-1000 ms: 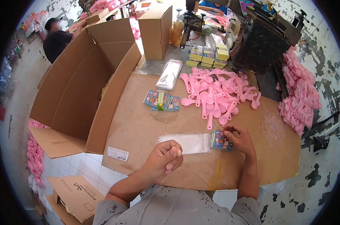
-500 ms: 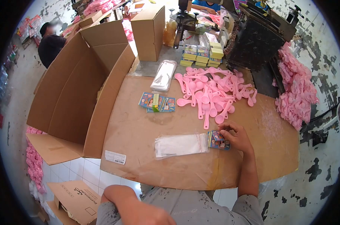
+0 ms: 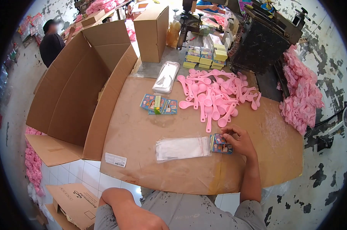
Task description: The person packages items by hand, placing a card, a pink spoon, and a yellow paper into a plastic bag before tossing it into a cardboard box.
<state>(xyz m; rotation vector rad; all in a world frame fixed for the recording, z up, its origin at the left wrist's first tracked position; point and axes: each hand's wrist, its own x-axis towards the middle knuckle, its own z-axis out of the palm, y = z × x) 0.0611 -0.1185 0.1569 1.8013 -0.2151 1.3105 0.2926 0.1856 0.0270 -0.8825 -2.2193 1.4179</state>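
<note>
My right hand (image 3: 234,138) rests on a small stack of printed cards (image 3: 221,148), its thumb and fingers closed on the top card. Just left of those cards lies a pile of clear plastic sleeves (image 3: 183,148), flat on the cardboard-covered table (image 3: 142,168). My left hand (image 3: 152,222) is low at the frame's bottom edge, in front of my shirt, its fingers cut off from view. Beyond the sleeves are a loose heap of pink spoons (image 3: 215,96), a banded bundle of cards (image 3: 158,104) and another stack of clear bags (image 3: 166,78).
A big open cardboard box (image 3: 66,92) stands at the left, an upright carton (image 3: 152,36) behind. Card stacks (image 3: 205,55) and a dark machine (image 3: 257,42) are at the back. Wrapped pink items (image 3: 301,92) pile at right. A person (image 3: 52,44) is at far left.
The view has shifted slightly. My left hand has moved a little left and lower. My right hand remains on the cards. The person at far left has a raised arm showing.
</note>
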